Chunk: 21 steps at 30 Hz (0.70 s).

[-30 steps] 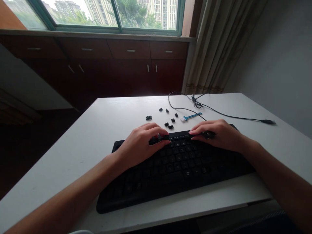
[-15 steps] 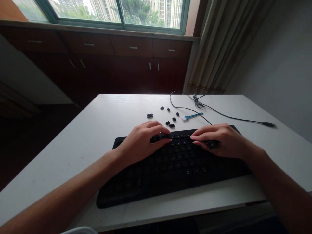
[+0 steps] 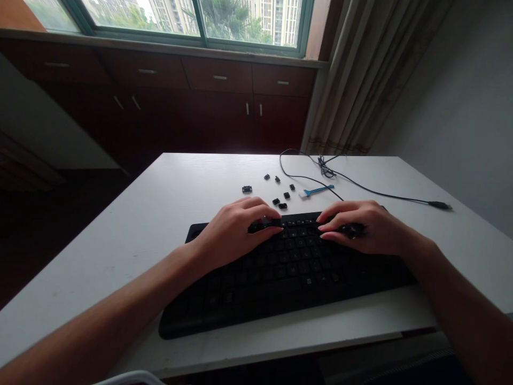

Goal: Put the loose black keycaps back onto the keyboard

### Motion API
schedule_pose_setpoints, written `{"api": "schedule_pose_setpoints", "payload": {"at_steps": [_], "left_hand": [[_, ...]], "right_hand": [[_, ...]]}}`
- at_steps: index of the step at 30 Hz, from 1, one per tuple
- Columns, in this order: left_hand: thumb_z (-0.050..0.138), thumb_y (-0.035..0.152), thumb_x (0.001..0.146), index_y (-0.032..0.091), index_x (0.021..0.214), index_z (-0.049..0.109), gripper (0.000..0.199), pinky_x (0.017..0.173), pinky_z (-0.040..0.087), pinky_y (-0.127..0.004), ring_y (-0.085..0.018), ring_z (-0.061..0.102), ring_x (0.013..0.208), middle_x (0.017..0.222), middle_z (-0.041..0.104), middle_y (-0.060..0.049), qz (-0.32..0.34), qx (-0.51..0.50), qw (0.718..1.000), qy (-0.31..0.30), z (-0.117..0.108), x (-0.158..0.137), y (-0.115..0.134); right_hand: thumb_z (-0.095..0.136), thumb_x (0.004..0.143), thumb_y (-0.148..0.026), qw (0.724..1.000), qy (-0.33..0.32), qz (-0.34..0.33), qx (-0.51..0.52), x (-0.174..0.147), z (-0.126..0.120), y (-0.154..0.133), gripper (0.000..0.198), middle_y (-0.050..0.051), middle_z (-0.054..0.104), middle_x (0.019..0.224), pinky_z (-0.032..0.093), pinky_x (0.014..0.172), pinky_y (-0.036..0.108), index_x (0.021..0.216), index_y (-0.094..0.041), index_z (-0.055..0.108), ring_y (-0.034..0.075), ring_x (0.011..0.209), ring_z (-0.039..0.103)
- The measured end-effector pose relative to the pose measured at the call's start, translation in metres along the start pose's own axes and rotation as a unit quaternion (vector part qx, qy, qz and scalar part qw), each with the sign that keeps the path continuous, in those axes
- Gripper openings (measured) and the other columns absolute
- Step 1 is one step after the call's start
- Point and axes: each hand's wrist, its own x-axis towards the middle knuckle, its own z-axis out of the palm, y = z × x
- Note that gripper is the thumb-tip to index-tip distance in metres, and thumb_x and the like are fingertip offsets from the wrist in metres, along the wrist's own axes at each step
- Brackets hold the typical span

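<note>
Black plastic fills the middle of the view: a keyboard [image 3: 280,272] lies on the white table [image 3: 168,208], angled so its far edge sits nearest the loose keycaps [image 3: 279,202]. Both hands rest on that far edge. The left hand [image 3: 232,232] curls down with thumb and fingers pinched narrow around a small dark piece, probably a keycap, though its shape is lost against the keys. The right hand [image 3: 360,227] lies flatter, fingers bent over the top rows; something dark shows under the fingers, and I cannot tell if it is gripped or only pressed. Beyond the keyboard, the scattered keycaps sit beside a blue tool [image 3: 316,191], kept within easy reach. The keyboard's cable [image 3: 360,187] trails off unplugged behind it. The key legends are too dim to read
</note>
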Motion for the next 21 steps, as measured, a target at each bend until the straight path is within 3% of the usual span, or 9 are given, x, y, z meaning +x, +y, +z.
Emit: {"api": "schedule_pose_setpoints", "payload": {"at_steps": [3,5,7,9,12,13,15,18,21], "left_hand": [[0.063,0.037,0.094,0.022,0.106,0.071,0.02,0.078,0.053,-0.03,-0.016,0.064,0.086,0.101,0.068,-0.004,0.003,-0.003,1.0,-0.003,0.0,0.0,0.0],[0.062,0.036,0.094,0.022,0.106,0.071,0.02,0.078,0.052,-0.03,-0.016,0.064,0.086,0.101,0.068,-0.004,0.006,-0.002,1.0,0.0,0.0,0.0,-0.001],[0.062,0.036,0.094,0.023,0.105,0.071,0.019,0.078,0.052,-0.03,-0.016,0.064,0.087,0.101,0.068,-0.004,0.008,-0.002,1.0,0.003,0.001,-0.001,-0.002],[0.062,0.036,0.094,0.023,0.105,0.071,0.02,0.078,0.052,-0.03,-0.016,0.065,0.088,0.101,0.069,-0.004,0.01,-0.002,1.0,0.005,0.001,-0.001,-0.002],[0.062,0.037,0.094,0.023,0.105,0.071,0.02,0.078,0.053,-0.031,-0.017,0.065,0.089,0.101,0.069,-0.004,0.01,-0.002,1.0,0.003,0.001,0.0,-0.002],[0.062,0.037,0.094,0.023,0.105,0.071,0.02,0.078,0.053,-0.031,-0.017,0.065,0.089,0.101,0.069,-0.004,0.01,-0.001,1.0,0.002,0.001,0.0,-0.002],[0.061,0.037,0.094,0.023,0.106,0.071,0.02,0.079,0.053,-0.032,-0.018,0.065,0.088,0.101,0.069,-0.004,0.01,0.001,1.0,0.001,0.0,0.0,-0.001],[0.061,0.037,0.094,0.023,0.107,0.071,0.02,0.079,0.053,-0.032,-0.018,0.065,0.09,0.102,0.069,-0.004,0.008,0.005,1.0,0.0,0.0,0.0,0.0],[0.061,0.037,0.094,0.023,0.107,0.071,0.021,0.079,0.054,-0.032,-0.018,0.065,0.09,0.102,0.069,-0.005,0.011,0.006,1.0,-0.001,0.0,0.0,0.0]], "right_hand": [[0.073,0.084,-0.035,0.998,0.051,0.014,0.024,0.0,-0.001,-0.003,0.015,0.006,0.073,0.098,0.055,0.076,0.034,0.094,-0.024,0.073,0.021,0.083,0.068],[0.072,0.085,-0.035,0.988,0.133,0.04,0.073,0.001,0.0,-0.007,0.015,0.003,0.068,0.079,0.051,0.063,0.032,0.078,-0.023,0.067,0.017,0.068,0.061],[0.066,0.09,-0.037,0.955,0.229,0.054,0.179,0.005,0.002,-0.014,0.036,0.0,0.051,0.058,0.04,0.05,0.03,0.06,-0.022,0.052,0.013,0.052,0.047],[0.057,0.095,-0.037,0.903,0.289,0.055,0.312,0.013,0.004,-0.025,0.051,-0.003,0.033,0.047,0.03,0.043,0.03,0.051,-0.022,0.035,0.012,0.043,0.034],[0.053,0.095,-0.034,0.853,0.262,0.062,0.448,0.033,0.006,-0.041,0.058,-0.005,0.02,0.041,0.022,0.037,0.03,0.049,-0.022,0.021,0.01,0.036,0.025],[0.054,0.095,-0.035,0.853,0.237,0.066,0.46,0.039,0.005,-0.046,0.059,-0.005,0.019,0.04,0.021,0.037,0.03,0.049,-0.022,0.02,0.01,0.035,0.024],[0.055,0.095,-0.039,0.89,0.18,0.075,0.413,0.048,-0.001,-0.051,0.058,-0.005,0.024,0.04,0.021,0.037,0.03,0.048,-0.022,0.025,0.009,0.036,0.025],[0.068,0.087,-0.044,0.972,0.086,0.084,0.202,0.048,-0.015,-0.044,0.044,-0.004,0.043,0.05,0.029,0.042,0.027,0.055,-0.02,0.05,0.009,0.045,0.037],[0.077,0.079,-0.042,0.996,0.023,0.05,0.069,0.036,-0.024,-0.021,0.023,0.0,0.063,0.071,0.045,0.056,0.027,0.078,-0.02,0.07,0.012,0.061,0.055]]}}
